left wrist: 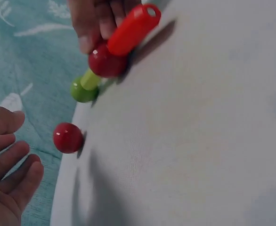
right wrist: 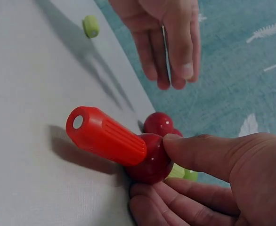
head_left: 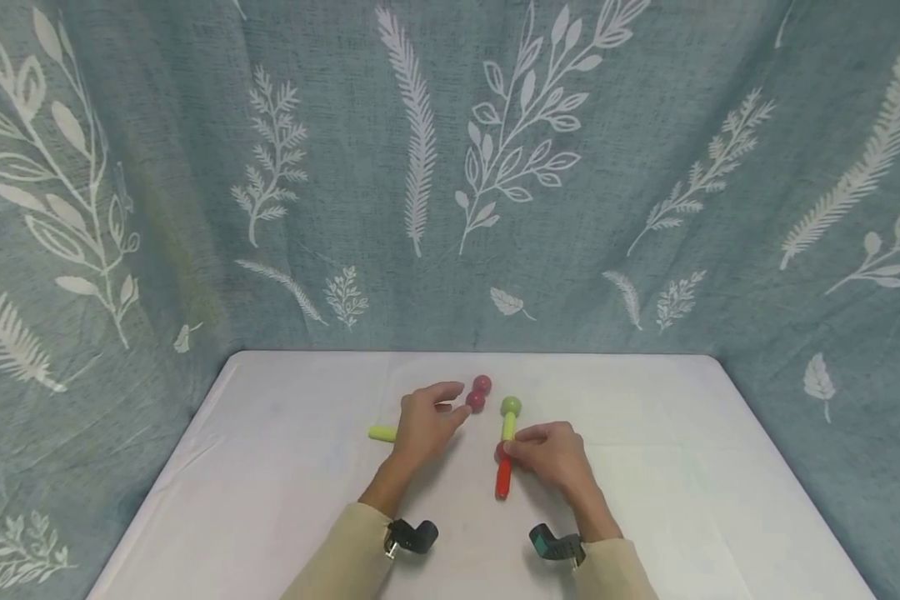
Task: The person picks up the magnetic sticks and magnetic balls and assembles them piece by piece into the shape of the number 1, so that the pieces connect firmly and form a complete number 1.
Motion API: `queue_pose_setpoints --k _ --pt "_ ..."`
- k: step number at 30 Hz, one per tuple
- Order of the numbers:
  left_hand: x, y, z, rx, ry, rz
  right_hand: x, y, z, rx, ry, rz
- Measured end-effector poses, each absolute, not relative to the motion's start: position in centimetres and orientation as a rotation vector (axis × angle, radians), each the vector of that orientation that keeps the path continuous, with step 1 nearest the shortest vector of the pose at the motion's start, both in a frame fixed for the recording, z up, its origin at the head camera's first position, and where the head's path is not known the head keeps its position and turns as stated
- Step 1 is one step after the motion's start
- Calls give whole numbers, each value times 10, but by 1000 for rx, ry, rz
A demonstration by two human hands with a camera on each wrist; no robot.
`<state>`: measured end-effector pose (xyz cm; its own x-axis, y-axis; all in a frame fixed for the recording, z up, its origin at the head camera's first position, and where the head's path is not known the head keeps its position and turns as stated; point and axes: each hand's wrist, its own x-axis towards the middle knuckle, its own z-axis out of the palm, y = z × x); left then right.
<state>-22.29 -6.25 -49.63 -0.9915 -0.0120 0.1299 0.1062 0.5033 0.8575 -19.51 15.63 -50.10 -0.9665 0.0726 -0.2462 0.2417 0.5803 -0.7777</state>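
Note:
My right hand (head_left: pixel 551 454) pinches a dark red ball (right wrist: pixel 150 165) between thumb and fingers. A ribbed red rod (right wrist: pixel 107 136) sticks out of that ball on the near side. On the far side a yellow-green rod (head_left: pixel 509 427) runs from it to a green ball (head_left: pixel 511 406). My left hand (head_left: pixel 427 425) is held above the table with its fingers extended and holds nothing. Its fingertips are close to two loose red balls, one nearer (head_left: pixel 476 402) and one farther (head_left: pixel 482 384); whether they touch, I cannot tell.
Another yellow-green rod (head_left: pixel 382 433) lies left of my left hand, partly hidden by it in the head view. Everything stands on a white-covered table (head_left: pixel 270 500). A blue-green curtain (head_left: pixel 330 167) with white leaves hangs behind it and at the sides.

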Motion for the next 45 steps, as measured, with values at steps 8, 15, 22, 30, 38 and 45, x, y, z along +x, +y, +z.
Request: queue_pose_setpoints --k 8,15,22,30,38,45 --pt "-249 -54 -516 -114 -2702 -1389 -200 158 -503 237 2595 -1395" --pt "-260 -37 -528 -83 -2704 -1274 -202 159 -502 222 2605 -1403" --pt "-251 -35 -524 -19 -2682 -1271 -203 155 -503 212 2597 -1393" --pt "-210 -44 -512 -43 -2685 -1369 -203 154 -500 222 2650 -1324" --pt "-158 -47 -506 -59 -2745 -1478 -203 152 -499 195 2663 -1303" --pt "-124 -39 -504 0 -2824 -1533 -203 150 -495 206 2671 -1288"
